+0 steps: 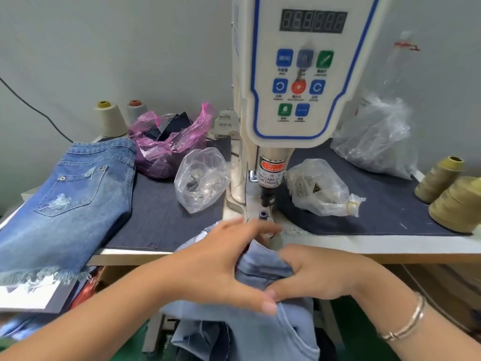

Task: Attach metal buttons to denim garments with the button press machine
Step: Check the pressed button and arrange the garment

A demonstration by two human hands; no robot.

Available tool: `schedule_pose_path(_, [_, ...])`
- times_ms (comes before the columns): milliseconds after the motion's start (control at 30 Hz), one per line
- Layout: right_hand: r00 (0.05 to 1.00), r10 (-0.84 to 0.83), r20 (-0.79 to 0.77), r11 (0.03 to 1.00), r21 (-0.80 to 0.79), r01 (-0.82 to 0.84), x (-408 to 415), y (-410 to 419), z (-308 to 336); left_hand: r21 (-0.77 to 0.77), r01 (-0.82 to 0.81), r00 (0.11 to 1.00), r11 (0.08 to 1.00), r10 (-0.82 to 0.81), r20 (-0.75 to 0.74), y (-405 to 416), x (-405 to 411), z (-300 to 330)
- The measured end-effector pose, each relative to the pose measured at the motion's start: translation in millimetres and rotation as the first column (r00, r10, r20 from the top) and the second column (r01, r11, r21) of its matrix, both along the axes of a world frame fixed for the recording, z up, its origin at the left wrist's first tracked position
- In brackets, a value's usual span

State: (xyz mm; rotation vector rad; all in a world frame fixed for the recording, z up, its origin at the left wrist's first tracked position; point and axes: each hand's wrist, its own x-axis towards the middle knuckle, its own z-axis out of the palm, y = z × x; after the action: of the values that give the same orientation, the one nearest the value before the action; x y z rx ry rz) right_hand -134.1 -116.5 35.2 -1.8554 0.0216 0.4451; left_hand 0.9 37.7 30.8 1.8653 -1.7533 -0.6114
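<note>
Pale denim garment [263, 267] bunched, both hands [221, 259] gripping, below press [268, 194]

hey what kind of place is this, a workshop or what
Most likely a garment factory workstation. A button press machine stands on the bench, distressed denim shorts lie beside it, thread cones sit around, and both hands hold a light denim garment below the press.

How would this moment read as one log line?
both hands: left hand, right hand grip light blue denim garment | below white button press machine
</note>
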Motion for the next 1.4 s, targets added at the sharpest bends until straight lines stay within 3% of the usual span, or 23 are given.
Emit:
schedule_pose_path(33, [1.0, 0.004, 0.014, 1.0, -0.02, -0.004, 3, -1, 0, 0.096, 0.002, 1.0, 0.995, -0.002, 0.0, -2, 1, -2])
schedule_pose_path(100, [0.997, -0.068, 0.041, 0.993, -0.098, 0.071, 9, -6, -6, 0.235, -0.017, 0.987, 0.972, 0.053, -0.149, -3, 9, -5])
schedule_pose_path(200, [0.98, -0.199, 0.023, 0.953, -0.228, 0.199, 12, -13, -22, 0.222, -0.007, 0.888, 0.975, 0.108, -0.448, 1, 24, -13])
schedule_pose_path(267, [0.961, -0.269, 0.061, 0.949, -0.155, 0.275, 13, -13, -33, 0.174, 0.015, 0.809, 0.985, 0.09, -0.581, 0, 31, -20])
schedule_pose_path(367, [0.86, -0.494, 0.13, 0.868, 0.122, 0.481, 18, -17, -41, 0.155, -0.021, 0.706, 0.988, 0.124, -0.697, -10, 38, -27])
schedule_pose_path(433, [0.783, -0.616, 0.09, 0.769, 0.284, 0.572, 26, -22, -42, 0.2, -0.105, 0.71, 0.974, 0.214, -0.67, -23, 44, -26])
schedule_pose_path(500, [0.743, -0.668, 0.042, 0.707, 0.35, 0.615, 34, -26, -47, 0.22, -0.193, 0.735, 0.956, 0.29, -0.612, -35, 50, -28])
schedule_pose_path(667, [0.65, -0.759, -0.031, 0.617, 0.284, 0.734, 41, -38, -66, 0.229, -0.246, 0.764, 0.942, 0.334, -0.552, -51, 53, -46])
schedule_pose_path(833, [0.663, -0.748, -0.018, 0.637, 0.257, 0.727, 51, -45, -57, 0.192, -0.305, 0.696, 0.933, 0.356, -0.624, -60, 57, -51])
schedule_pose_path(967, [0.642, -0.745, 0.179, 0.658, 0.045, 0.752, 61, -47, -59, 0.146, -0.347, 0.695, 0.926, 0.359, -0.623, -63, 62, -54])
schedule_pose_path(1100, [0.644, -0.751, 0.147, 0.659, 0.111, 0.744, 61, -49, -67, 0.14, -0.327, 0.682, 0.935, 0.336, -0.65, -63, 59, -55])
schedule_pose_path(1200, [0.713, -0.7, 0.044, 0.71, 0.158, 0.686, 54, -56, -62, 0.209, -0.244, 0.615, 0.947, 0.317, -0.722, -57, 57, -56])
schedule_pose_path(1267, [0.763, -0.647, 0.006, 0.751, 0.178, 0.635, 40, -61, -66, 0.33, -0.083, 0.538, 0.94, 0.321, -0.779, -49, 57, -52])
schedule_pose_path(1333, [0.784, -0.621, -0.008, 0.748, 0.291, 0.596, 19, -59, -68, 0.452, 0.089, 0.606, 0.888, 0.311, -0.732, -41, 60, -45])
schedule_pose_path(1400, [0.764, -0.645, 0.003, 0.65, 0.527, 0.547, 0, -58, -71, 0.541, 0.22, 0.728, 0.812, 0.233, -0.645, -35, 65, -40])
